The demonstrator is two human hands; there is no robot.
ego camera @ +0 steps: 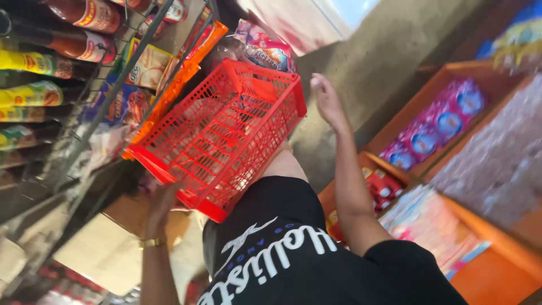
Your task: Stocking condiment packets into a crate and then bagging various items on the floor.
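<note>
A red plastic mesh shopping basket (226, 130) hangs tilted in front of me, and I see nothing in it. My left hand (162, 204), with a gold watch on the wrist, grips the basket's lower near corner from beneath. My right hand (327, 101) is raised just right of the basket's far rim, fingers apart and holding nothing, not touching the basket. My black printed t-shirt (293, 248) fills the bottom of the view.
A wire rack on the left holds sauce bottles (79, 45) and snack packets (149, 65). Orange wooden shelves (497, 265) on the right carry pink packets (446, 121) and other wrapped goods. A cardboard box (113, 248) lies low on the left. Grey floor (389, 51) runs between.
</note>
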